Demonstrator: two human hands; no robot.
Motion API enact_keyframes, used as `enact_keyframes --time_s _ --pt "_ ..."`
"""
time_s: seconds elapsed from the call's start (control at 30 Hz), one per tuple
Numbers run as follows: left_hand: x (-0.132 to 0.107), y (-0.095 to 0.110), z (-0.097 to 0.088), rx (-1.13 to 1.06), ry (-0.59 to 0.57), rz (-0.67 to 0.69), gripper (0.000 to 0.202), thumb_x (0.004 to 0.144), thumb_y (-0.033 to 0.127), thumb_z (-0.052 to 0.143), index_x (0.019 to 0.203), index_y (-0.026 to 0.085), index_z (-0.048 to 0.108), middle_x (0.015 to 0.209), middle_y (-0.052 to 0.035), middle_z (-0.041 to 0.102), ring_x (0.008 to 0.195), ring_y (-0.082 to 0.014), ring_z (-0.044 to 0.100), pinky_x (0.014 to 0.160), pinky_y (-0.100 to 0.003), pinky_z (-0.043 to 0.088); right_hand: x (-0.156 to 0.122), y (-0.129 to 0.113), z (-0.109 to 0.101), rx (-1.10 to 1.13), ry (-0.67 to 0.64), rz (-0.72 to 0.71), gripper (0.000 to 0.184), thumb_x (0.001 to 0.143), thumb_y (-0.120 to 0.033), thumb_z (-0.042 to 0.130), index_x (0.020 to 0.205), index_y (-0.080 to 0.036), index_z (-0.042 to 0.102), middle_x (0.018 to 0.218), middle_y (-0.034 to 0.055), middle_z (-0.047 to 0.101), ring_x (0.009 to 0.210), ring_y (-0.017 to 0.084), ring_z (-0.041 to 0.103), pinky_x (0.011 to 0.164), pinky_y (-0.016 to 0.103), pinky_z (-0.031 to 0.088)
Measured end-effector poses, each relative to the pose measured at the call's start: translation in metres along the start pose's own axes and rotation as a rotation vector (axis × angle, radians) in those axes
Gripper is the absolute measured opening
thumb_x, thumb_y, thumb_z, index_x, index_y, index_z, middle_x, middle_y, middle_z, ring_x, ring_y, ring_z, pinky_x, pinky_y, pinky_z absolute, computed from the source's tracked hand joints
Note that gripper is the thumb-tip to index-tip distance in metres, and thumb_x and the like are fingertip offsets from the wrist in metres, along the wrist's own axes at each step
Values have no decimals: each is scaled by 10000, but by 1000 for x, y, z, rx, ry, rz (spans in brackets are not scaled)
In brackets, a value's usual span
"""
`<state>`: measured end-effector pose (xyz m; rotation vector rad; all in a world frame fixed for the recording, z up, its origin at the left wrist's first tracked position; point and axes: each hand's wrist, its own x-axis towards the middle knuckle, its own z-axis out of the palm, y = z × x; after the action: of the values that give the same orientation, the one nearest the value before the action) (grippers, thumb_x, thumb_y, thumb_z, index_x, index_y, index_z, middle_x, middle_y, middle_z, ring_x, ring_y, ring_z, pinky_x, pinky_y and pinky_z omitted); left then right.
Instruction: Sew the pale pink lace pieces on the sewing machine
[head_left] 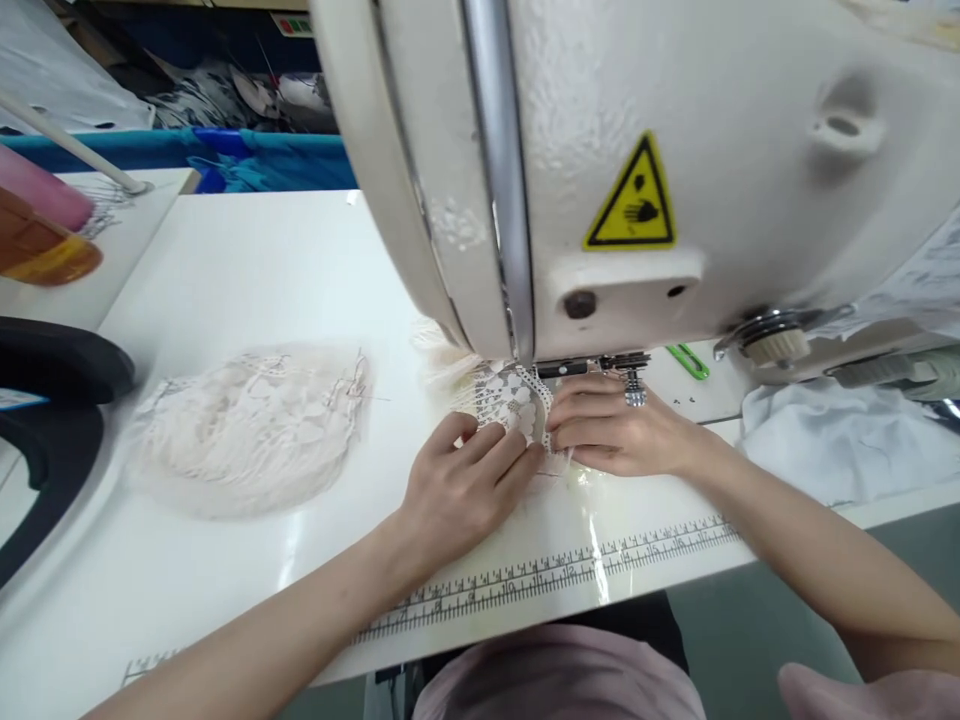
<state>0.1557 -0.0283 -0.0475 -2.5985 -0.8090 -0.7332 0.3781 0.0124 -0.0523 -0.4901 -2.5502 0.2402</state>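
A piece of white floral lace [511, 392] with a looped scalloped edge and fringe lies under the sewing machine head [600, 180], by the needle area. Bent fingers of my left hand [472, 475] grip its near left part. My right hand [626, 425], with a wide silver ring, holds the lace's right edge between closed fingers, just below the presser foot parts. The fingertips and thumb of this hand are partly hidden. To the left, a pile of cream fringed lace pieces [255, 430] rests on the white table [300, 260].
A printed ruler strip [525, 580] runs along the table's front edge. Green thread snips [688, 362] lie behind my right hand, and white cloth [847, 440] is bunched at right. Thread cones [49, 235] and a black curved object [67, 440] stand at left.
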Motion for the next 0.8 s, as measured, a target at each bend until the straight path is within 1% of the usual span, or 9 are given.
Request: enact_keyframes --time_s 0.07,0.13,0.17,0.2,0.27,0.37,0.57,0.67,0.8 --pt "1 -1 1 -1 21 9 81 845 76 606 836 151 635 676 10 641 616 -140 562 680 -341 441 0 1 0 34 0 2 152 914 -164 506 884 -190 653 922 9 725 982 153 633 875 350 505" --pt "0 -1 2 -53 17 12 68 859 106 597 898 136 643 867 -45 714 827 -199 656 841 -400 495 0 1 0 57 13 19 156 920 -183 505 889 -191 658 863 4 726 939 142 648 884 339 516" --pt "0 -1 3 -90 5 8 94 869 124 587 944 121 644 976 -76 720 955 -232 661 902 -415 502 0 1 -1 50 25 32 158 921 -188 505 894 -193 660 842 0 724 924 139 653 862 326 524" --pt "-1 -1 5 -123 -13 0 130 879 140 575 987 107 639 1063 -100 709 1059 -253 641 933 -410 512 0 0 -1 32 39 44 159 922 -189 504 903 -197 661 830 -4 723 915 138 656 828 313 530" --pt "-4 -1 8 -161 -51 -19 190 893 159 553 1056 88 620 1152 -122 684 1147 -259 609 907 -359 552 -1 -1 0 -18 60 58 164 927 -193 498 922 -206 662 829 -13 726 902 138 662 756 292 526" --pt "-7 0 10 -169 -82 -40 207 900 162 538 1083 95 605 1163 -113 684 1137 -249 619 861 -332 586 -2 -1 1 -79 62 62 177 938 -201 484 935 -212 660 841 -17 730 883 135 664 710 286 503" --pt "-4 1 7 -178 -95 -88 165 902 168 536 1038 110 609 1155 -105 690 1128 -248 622 886 -343 584 -3 -1 4 -84 66 52 172 952 -226 488 938 -206 659 873 -13 743 890 129 672 752 294 488" --pt "-2 2 6 -181 -107 -108 167 898 165 537 1038 118 615 1160 -104 688 1125 -250 623 887 -354 586 -3 -2 4 -110 91 51 184 957 -230 478 936 -213 660 868 -23 746 837 116 675 729 284 489" --pt "-1 3 7 -181 -111 -115 178 899 162 541 1055 116 614 1166 -108 684 1116 -250 629 869 -364 595 -6 1 5 -118 50 75 194 951 -224 471 968 -225 663 890 -11 737 780 114 665 699 284 495"
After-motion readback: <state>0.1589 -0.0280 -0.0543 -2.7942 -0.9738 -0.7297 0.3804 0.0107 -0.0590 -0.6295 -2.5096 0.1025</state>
